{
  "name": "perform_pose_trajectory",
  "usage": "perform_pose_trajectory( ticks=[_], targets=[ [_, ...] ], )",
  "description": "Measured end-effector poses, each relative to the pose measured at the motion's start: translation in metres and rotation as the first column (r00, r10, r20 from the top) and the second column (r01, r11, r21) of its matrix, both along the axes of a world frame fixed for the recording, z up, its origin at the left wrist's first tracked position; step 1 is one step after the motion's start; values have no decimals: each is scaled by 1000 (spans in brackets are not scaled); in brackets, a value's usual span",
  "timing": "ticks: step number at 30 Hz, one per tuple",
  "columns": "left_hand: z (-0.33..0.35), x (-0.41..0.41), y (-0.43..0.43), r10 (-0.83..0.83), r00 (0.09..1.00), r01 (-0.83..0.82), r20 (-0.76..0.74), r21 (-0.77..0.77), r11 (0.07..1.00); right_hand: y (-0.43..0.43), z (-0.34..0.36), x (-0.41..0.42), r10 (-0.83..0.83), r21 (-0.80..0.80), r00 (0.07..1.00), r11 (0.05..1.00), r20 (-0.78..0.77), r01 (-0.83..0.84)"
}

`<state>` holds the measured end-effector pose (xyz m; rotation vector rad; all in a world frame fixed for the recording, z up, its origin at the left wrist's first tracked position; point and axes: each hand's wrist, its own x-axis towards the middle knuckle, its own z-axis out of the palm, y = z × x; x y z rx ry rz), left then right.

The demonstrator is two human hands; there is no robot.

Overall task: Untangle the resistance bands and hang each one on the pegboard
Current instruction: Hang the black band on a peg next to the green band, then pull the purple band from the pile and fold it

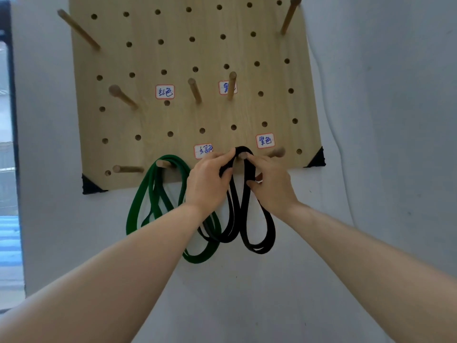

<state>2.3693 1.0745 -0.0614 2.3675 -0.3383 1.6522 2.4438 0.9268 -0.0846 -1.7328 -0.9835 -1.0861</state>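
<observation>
- left hand (206, 180) pinching the black resistance band (237, 206) just below its peg (243, 155)
- right hand (270, 184) fingers curled on the same band, pegboard (148, 120) bottom edge
- green band (158, 194) hangs just left

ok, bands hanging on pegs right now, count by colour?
green band: 1
black band: 1
total: 2

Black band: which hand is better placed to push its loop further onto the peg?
Right, narrowly. The right hand has fingertips on the black band right beside the peg tip; the left hand pinches the strands lower, to the peg's left.
</observation>
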Motion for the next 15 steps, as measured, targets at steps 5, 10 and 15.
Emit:
perform_pose_trajectory(
  ticks=[5,10,15],
  targets=[
    [16,9,9,-20,944,-35,-329,-160,987,8,-4,7,3,-110,981,994,-194,-25],
    [-2,-19,3,-11,926,-9,-377,-51,999,2,-31,-18,98,-34,952,993,-289,-112],
    [-60,-81,7,-77,926,60,-369,-58,997,-16,-86,-72,115,11,919,993,-376,-120]
  ],
)
